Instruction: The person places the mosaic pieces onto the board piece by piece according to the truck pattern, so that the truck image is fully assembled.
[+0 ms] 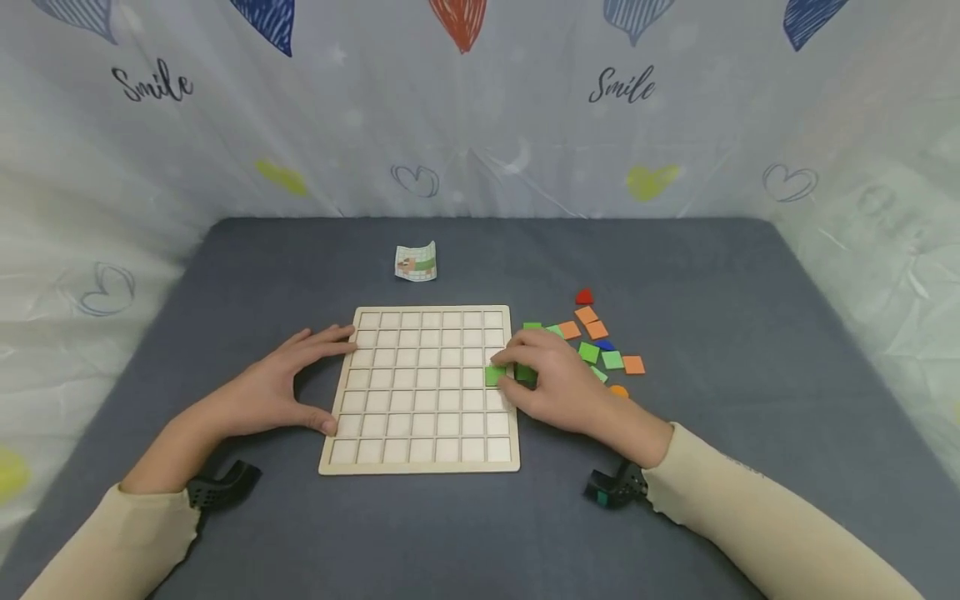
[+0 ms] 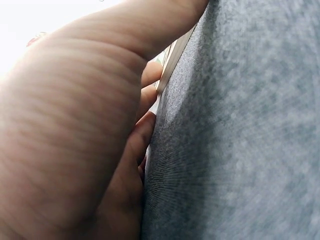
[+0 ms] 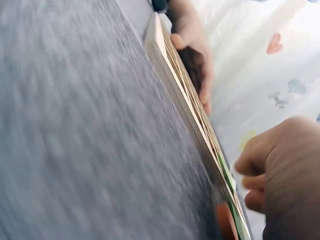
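A light wooden grid board [image 1: 420, 467] lies flat on the cloth, divided into square cells. My left hand [image 1: 281, 383] is spread along its left side, fingertips at the upper edge and thumb at the lower edge. A green square tile [image 1: 492, 376] sits in a cell of the rightmost column. Over it is my right hand [image 1: 558, 379], index finger and thumb bent around the tile in the head view. The right wrist view shows the fingers of this hand [image 3: 255, 150] slightly off the board, the green tile [image 3: 224, 169] flat in it.
Right of the board lie loose tiles: several orange squares [image 1: 633, 365], green squares [image 1: 588, 352], a red piece [image 1: 584, 297], a blue piece [image 1: 604, 344] and a round orange one [image 1: 618, 391], partly behind the right hand. A small picture card [image 1: 416, 262] stands curled behind the board.
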Demonstrator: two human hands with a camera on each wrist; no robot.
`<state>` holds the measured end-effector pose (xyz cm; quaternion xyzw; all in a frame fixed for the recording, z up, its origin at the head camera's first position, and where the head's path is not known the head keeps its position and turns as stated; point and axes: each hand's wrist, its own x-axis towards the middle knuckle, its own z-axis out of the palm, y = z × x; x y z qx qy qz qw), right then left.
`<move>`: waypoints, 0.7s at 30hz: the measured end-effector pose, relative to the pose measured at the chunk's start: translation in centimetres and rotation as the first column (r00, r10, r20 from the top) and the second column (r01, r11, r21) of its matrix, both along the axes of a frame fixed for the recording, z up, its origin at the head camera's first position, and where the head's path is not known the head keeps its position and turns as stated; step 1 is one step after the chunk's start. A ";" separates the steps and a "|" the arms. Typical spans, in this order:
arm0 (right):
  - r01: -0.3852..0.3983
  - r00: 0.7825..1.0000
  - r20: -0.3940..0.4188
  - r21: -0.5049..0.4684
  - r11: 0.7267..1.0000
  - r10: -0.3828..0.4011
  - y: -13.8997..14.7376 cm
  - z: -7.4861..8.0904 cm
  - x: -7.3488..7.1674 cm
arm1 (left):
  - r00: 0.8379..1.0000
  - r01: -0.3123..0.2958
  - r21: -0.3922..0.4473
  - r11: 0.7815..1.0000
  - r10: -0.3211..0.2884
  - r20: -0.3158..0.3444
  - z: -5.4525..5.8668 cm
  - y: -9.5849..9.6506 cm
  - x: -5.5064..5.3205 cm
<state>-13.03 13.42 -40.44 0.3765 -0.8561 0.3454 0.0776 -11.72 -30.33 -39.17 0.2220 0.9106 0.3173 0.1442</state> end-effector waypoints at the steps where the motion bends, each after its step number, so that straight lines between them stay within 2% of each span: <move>1: 0.012 1.000 0.000 -0.009 1.000 -0.012 0.2 0.0 -0.1 | 1.000 -0.001 0.001 1.000 0.001 0.000 0.0 0.1 0.1; 13: 0.148 0.988 -0.051 -0.011 0.989 -0.148 2.7 0.0 -2.3 | 1.000 -0.007 0.000 1.000 0.007 -0.012 0.0 0.1 0.2; 21: 0.221 0.975 -0.017 0.095 0.971 -0.221 3.4 0.2 -3.2 | 1.000 -0.007 0.008 1.000 0.007 -0.007 0.5 0.1 0.3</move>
